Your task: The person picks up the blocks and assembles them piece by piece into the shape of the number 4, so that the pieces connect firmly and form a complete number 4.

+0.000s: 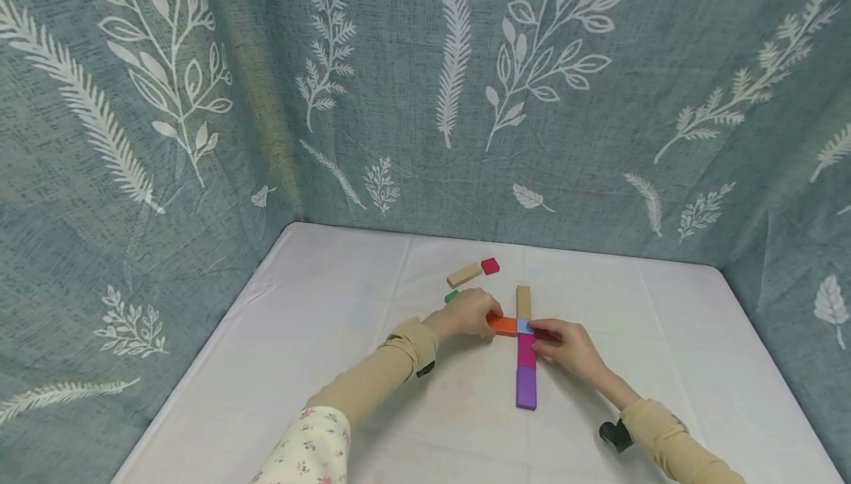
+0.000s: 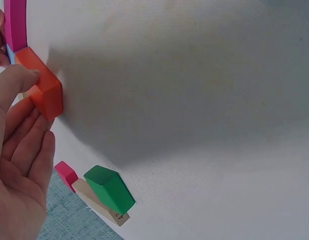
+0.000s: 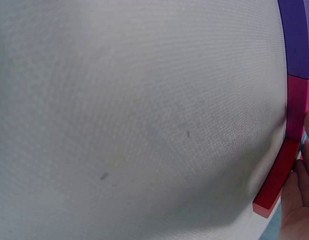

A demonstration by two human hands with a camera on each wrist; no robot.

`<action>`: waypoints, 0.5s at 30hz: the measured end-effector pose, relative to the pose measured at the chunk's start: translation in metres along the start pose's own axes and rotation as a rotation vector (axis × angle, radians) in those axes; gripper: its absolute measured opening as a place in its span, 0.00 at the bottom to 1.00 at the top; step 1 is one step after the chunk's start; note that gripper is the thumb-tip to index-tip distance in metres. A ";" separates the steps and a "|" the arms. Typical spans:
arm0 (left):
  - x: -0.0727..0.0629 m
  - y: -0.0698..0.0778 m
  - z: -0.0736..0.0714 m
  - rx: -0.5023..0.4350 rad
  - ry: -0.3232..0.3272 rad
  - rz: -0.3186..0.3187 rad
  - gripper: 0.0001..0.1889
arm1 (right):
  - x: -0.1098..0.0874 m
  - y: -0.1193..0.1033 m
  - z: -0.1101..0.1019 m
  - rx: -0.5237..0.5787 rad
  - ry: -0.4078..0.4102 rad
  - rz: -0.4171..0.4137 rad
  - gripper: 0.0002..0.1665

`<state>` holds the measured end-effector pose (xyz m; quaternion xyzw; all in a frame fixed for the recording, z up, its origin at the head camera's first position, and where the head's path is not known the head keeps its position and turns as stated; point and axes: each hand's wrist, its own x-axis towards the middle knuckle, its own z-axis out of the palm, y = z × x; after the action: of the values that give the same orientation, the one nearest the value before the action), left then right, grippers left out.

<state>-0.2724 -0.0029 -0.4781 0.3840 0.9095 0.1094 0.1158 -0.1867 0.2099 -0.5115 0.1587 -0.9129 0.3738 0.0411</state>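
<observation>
In the head view a row of flat blocks runs away from me: purple [image 1: 526, 389], magenta [image 1: 526, 352], light blue [image 1: 524, 326] and plain wood [image 1: 524, 301]. On the left an orange block [image 1: 507, 326] meets the light blue one, and my left hand [image 1: 468, 312] pinches its outer end between thumb and fingers. Opposite it, a red block [image 3: 276, 175] sticks out to the right. My right hand [image 1: 573, 351] straddles this red block, its fingertips at the light blue and magenta blocks. The hand partly covers the red block in the head view.
Beyond my left hand lie a green block [image 2: 110, 189], a loose plain wooden block [image 1: 464, 275] and a small red-pink block [image 1: 490, 266]. A white cloth [image 1: 432, 410] covers the table. Patterned blue-green curtains [image 1: 399, 85] hang around its back and sides.
</observation>
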 end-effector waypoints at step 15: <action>-0.004 -0.001 0.001 0.011 0.028 0.002 0.18 | 0.001 0.000 0.000 0.017 -0.042 0.043 0.23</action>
<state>-0.2701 -0.0060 -0.4793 0.3842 0.9111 0.1097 0.1010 -0.1875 0.2098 -0.5111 0.1470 -0.9135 0.3792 0.0126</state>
